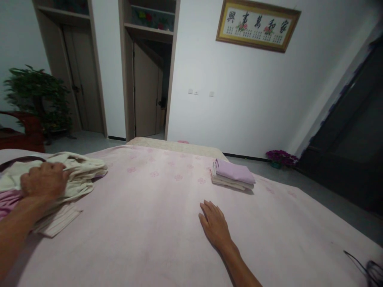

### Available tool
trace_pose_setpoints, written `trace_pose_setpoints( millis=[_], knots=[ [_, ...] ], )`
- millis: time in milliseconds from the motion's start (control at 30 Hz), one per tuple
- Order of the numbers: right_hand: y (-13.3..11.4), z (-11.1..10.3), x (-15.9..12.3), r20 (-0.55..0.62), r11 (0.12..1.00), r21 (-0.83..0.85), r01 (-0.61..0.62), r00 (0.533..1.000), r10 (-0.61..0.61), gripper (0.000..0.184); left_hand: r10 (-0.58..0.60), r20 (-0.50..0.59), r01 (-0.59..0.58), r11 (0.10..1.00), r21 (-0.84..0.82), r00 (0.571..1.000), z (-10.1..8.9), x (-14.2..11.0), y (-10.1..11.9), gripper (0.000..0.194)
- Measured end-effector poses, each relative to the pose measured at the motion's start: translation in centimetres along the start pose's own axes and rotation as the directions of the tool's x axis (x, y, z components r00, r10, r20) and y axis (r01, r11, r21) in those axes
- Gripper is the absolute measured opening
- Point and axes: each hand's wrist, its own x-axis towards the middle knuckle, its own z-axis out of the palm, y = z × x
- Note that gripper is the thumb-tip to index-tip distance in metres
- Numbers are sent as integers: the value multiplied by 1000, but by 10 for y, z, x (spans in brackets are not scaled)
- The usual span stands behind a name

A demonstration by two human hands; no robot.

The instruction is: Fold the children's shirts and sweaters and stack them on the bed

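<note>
At the left edge my left hand [44, 179] is closed over a heap of loose clothes, its fingers curled into a cream garment [80, 169]. Pink cloth [10, 203] pokes out beside the wrist, and a striped piece of fabric [62, 221] lies at the heap's near side. My right hand [214, 223] rests palm down on the pale pink sheet [143, 231], fingers stretched out and holding nothing. Beyond it, a little to the right, sits a neat stack of folded clothes [233, 175] with a lilac piece on top.
A black cable [372, 271] lies at the near right corner. Past the far edge of the sheet is a beige surface [179, 146]. Farther off are a half-open door [146, 91], a leafy plant [36, 95], a red wooden chair [24, 131] and purple flowers [281, 157].
</note>
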Motion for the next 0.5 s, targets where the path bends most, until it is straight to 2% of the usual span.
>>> trace_pose_setpoints(
  millis=[67, 133, 200, 267, 333, 367, 400, 433, 467, 500],
  knots=[
    [0, 1, 0, -3, 1000, 8, -5, 1000, 5, 44, -34, -10, 33, 991, -133, 999, -14, -3, 13, 39],
    [0, 1, 0, -2, 1000, 14, -10, 1000, 10, 44, -63, -54, 41, 938, -343, 997, -33, -7, 36, 40],
    [-1, 1, 0, -2, 1000, 22, -12, 1000, 12, 44, -90, -117, 13, 845, -535, 989, -55, -14, 66, 43],
    [-1, 1, -1, -13, 999, 43, -12, 1000, 12, 43, -73, -152, -35, 793, -608, 986, -78, -27, 101, 48],
    [1, 1, -1, -38, 996, 86, -8, 999, 12, 42, -5, -134, -104, 606, -789, 991, -99, -48, 136, 48],
    [2, 0, -1, -56, 993, 119, -9, 998, 15, 41, 98, -112, -146, 490, -859, 989, -109, -62, 153, 47],
    [4, 0, -1, -72, 986, 164, -11, 997, 23, 41, 272, -81, -183, 375, -909, 959, -117, -76, 168, 48],
    [6, -1, -1, -88, 975, 219, -18, 995, 38, 41, 457, -56, -208, 291, -934, 888, -122, -91, 181, 47],
    [8, -1, 0, -109, 962, 271, -33, 992, 65, 42, 585, -39, -215, 235, -948, 810, -125, -105, 191, 45],
    [11, -2, 0, -132, 942, 332, -57, 986, 106, 43, 654, -45, -226, 196, -954, 755, -125, -118, 200, 43]
  ],
)
